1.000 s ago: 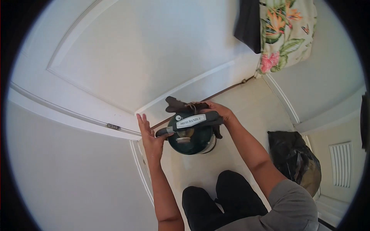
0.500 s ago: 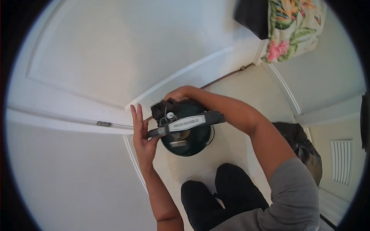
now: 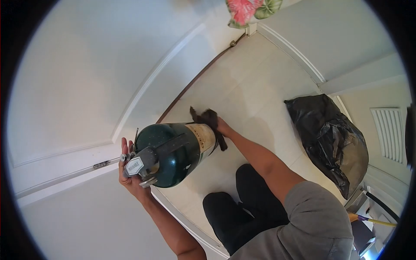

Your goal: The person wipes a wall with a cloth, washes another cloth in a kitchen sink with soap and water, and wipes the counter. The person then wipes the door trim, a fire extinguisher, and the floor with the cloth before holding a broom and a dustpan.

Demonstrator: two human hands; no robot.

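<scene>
A dark green fire extinguisher point(image 3: 167, 145) with a cream label is tilted on its side, its valve and handle end to the left. My left hand point(image 3: 135, 185) is closed around that valve end, with fingers showing behind the grey handle point(image 3: 143, 161). At the other end, my right hand point(image 3: 224, 128) holds a dark brown cloth point(image 3: 209, 118) against the cylinder near its base. Part of the right hand's fingers is hidden by the cloth.
A black plastic bag point(image 3: 323, 130) lies on the pale floor point(image 3: 255, 82) to the right. A white door point(image 3: 86, 78) is close on the left, with a brown strip point(image 3: 199, 76) along its bottom. Flowered fabric point(image 3: 245, 11) hangs at the top. A wall vent point(image 3: 387, 132) is on the right.
The extinguisher has gone from roughly upright to lying tilted, its top swung left. My right hand has moved with the cloth from beside the top to the base. The view has shifted.
</scene>
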